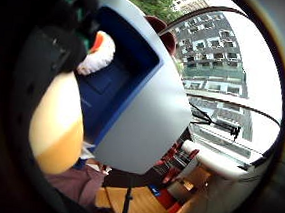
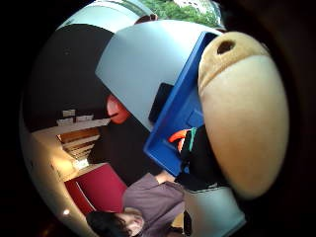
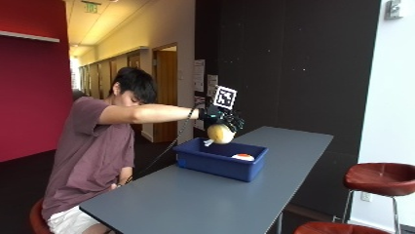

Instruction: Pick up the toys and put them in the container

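In the outside view, near the frame's centre, the gloved right hand (image 3: 217, 117) hangs above the blue container (image 3: 220, 158), its fingers curled round a tan, rounded plush toy (image 3: 220, 133) that dangles just over the container's near-left part; the toy is held, not yet set down. The container stands on the grey bench (image 3: 214, 195), close to the bench's left edge in the frame; inside it, toward its right end, lies a white and orange toy (image 3: 243, 157). Both palm views show the tan toy filling much of the field with the container's blue floor beyond it.

Judging the risks: released from this height, the soft round toy might bounce or roll against the low wall and tip out, or land on the toy already inside; a hand drifting left in the frame before release could drop it outside the rim, onto the bench or past its edge; lowering carelessly could nudge the container along the bench.
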A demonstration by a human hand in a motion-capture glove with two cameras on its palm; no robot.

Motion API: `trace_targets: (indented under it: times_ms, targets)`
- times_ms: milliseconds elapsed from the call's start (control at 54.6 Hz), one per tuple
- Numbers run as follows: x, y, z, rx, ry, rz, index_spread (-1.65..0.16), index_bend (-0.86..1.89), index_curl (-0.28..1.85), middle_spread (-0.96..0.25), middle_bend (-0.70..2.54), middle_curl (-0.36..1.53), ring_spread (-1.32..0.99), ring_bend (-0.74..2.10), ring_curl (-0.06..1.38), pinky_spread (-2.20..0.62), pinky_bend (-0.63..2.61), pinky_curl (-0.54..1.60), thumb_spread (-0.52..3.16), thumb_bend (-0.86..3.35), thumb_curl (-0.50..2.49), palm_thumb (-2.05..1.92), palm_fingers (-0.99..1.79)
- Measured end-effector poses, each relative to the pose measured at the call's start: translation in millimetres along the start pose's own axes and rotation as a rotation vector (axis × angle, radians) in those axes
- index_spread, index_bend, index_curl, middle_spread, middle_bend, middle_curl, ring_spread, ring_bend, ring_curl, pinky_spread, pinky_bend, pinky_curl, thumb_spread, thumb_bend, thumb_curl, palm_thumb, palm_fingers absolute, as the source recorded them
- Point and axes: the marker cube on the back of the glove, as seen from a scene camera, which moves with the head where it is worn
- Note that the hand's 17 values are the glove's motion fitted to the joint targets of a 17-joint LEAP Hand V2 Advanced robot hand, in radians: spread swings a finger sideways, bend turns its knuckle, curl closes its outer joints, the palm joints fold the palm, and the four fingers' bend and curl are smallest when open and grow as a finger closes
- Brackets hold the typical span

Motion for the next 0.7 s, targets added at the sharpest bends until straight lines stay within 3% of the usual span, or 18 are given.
trace_targets:
  times_ms: [55,110,165,330,421,513,586,696]
  targets:
    - [-5,0,5,-0.034,-0.005,-0.047,-0.38,0.01,0.98,-0.21,0.29,0.7,-0.2,1.02,0.52,-0.17,1.27,0.54,1.01,-0.06,0.93,0.26,-0.42]
    - [-6,-1,6,-0.025,-0.013,-0.041,-0.34,0.01,0.88,-0.15,0.2,0.64,-0.14,0.81,0.44,-0.11,1.23,0.5,1.09,-0.07,0.85,0.17,-0.51]
    - [1,0,5,-0.001,-0.002,-0.046,-0.31,-0.01,0.79,-0.1,0.14,0.59,-0.1,0.69,0.39,-0.06,1.19,0.47,1.15,-0.05,0.78,0.11,-0.48]
    - [16,1,2,0.016,0.033,0.123,-0.25,0.02,0.58,-0.02,0.09,0.47,-0.02,0.54,0.32,0.01,1.08,0.42,1.26,-0.02,0.64,0.06,-0.39]
    - [20,9,0,0.023,0.025,0.021,-0.23,0.04,0.5,0.0,0.09,0.42,-0.01,0.5,0.3,0.02,1.04,0.4,1.29,-0.01,0.59,0.06,-0.35]
    - [33,9,-1,0.038,-0.007,0.226,-0.22,0.07,0.44,0.01,0.09,0.38,0.0,0.46,0.3,0.03,1.0,0.38,1.32,-0.01,0.54,0.06,-0.32]
    - [45,23,1,0.031,0.037,0.062,-0.22,0.08,0.4,0.01,0.1,0.35,0.01,0.44,0.29,0.03,0.96,0.37,1.33,-0.01,0.51,0.06,-0.3]
    - [60,37,-1,0.027,0.052,-0.017,-0.22,0.1,0.36,0.01,0.1,0.31,0.01,0.42,0.29,0.04,0.92,0.35,1.35,-0.01,0.48,0.08,-0.27]
